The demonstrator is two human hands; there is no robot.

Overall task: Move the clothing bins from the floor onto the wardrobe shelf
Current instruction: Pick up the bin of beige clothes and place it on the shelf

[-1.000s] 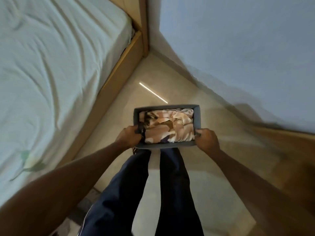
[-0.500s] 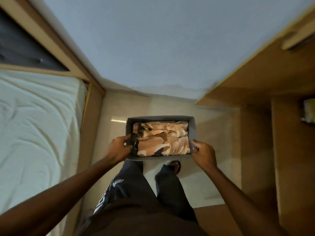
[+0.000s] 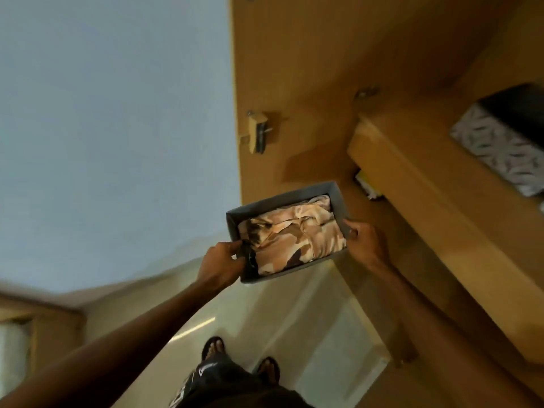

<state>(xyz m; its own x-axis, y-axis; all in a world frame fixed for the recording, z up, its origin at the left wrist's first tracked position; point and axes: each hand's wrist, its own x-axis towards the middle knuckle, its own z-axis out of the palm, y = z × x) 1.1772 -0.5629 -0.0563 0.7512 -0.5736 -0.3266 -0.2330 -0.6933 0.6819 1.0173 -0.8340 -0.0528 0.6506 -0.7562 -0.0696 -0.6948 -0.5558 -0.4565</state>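
Observation:
I carry a grey clothing bin (image 3: 282, 200) at waist height, filled with folded tan and brown patterned clothes (image 3: 297, 237). My left hand (image 3: 223, 260) grips its left end, thumb over the rim. My right hand (image 3: 363, 237) grips its right end. The bin hangs in the air in front of the open wooden wardrobe, just left of a wardrobe shelf (image 3: 412, 178). On that shelf at the far right stands a patterned grey-and-white bin (image 3: 500, 148).
The wardrobe's side panel (image 3: 294, 69) with a hinge (image 3: 257, 132) rises right behind the bin. A pale blue wall (image 3: 117, 128) fills the left. A bed corner (image 3: 17, 343) shows at lower left. My sandalled feet (image 3: 241, 357) stand on the light tiled floor.
I have turned right from the bed toward the wardrobe, carrying the bin with both hands. The bin now sits tilted in view, close to the shelf; the patterned bin has come into sight.

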